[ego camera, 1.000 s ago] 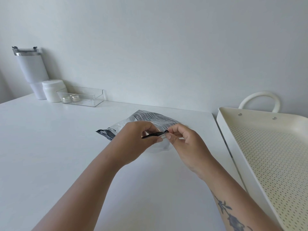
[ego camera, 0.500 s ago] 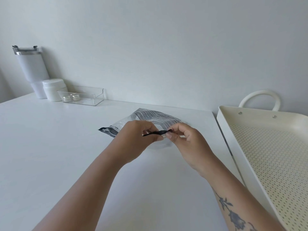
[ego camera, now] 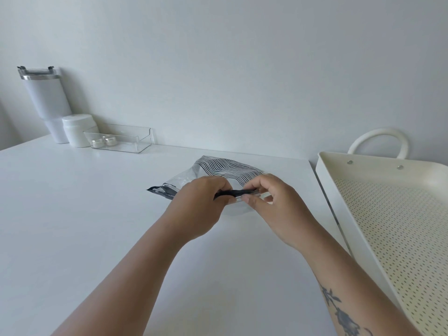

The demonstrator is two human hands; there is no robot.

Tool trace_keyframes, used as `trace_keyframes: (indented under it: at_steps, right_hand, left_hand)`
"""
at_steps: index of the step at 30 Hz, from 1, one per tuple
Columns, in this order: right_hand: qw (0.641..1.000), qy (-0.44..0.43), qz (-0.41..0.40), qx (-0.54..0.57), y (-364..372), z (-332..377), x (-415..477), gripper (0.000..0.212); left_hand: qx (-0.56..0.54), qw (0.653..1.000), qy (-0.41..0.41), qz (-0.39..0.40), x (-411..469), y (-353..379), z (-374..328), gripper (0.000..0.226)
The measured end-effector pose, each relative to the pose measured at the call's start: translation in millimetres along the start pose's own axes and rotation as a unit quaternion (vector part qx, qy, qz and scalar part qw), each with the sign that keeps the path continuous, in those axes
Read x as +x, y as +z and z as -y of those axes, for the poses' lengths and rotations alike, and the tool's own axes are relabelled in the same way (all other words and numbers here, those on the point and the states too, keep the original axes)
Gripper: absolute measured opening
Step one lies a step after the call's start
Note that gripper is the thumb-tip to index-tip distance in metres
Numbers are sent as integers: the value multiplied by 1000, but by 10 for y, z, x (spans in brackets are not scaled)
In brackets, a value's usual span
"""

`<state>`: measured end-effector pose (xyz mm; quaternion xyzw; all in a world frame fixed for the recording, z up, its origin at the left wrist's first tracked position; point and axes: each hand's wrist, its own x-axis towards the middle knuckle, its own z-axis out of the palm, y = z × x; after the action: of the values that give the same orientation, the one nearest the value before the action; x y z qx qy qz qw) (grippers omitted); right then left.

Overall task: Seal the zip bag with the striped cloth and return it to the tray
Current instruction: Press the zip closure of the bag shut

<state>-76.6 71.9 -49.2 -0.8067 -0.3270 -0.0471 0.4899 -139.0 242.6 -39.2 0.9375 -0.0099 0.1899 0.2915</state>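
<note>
A clear zip bag [ego camera: 180, 179] with a black zip strip lies on the white table, and a black-and-white striped cloth [ego camera: 226, 169] shows inside it at the far side. My left hand [ego camera: 197, 206] pinches the black zip strip near its middle. My right hand [ego camera: 274, 206] pinches the same strip just to the right, thumb and forefinger closed on it. The strip's left end sticks out past my left hand. A cream perforated tray [ego camera: 344, 190] with a loop handle sits to the right, with nothing visible in it.
At the back left stand a white tumbler [ego camera: 46, 100], a white jar [ego camera: 77, 129] and a clear plastic bin [ego camera: 135, 141] holding two small silver items. The table [ego camera: 72, 214] meets a plain wall behind. The tray lies past the table's right edge.
My right hand's pinch has slid a little to the right along the zip strip, so more black strip shows between my hands. The bag stays in place.
</note>
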Motion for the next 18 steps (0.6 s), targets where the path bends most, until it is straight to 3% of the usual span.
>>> trace_keyframes:
  at_steps: [3,18]
  right_hand:
    - [999,-7,-16,-32,11,2,15,7]
    - [998,43,-45,32,-40,22,22,9]
  left_hand:
    - [-3,1000,11,-3,-13,13,-20,9]
    - [-55,998,12,-25,-13,-36,35,7]
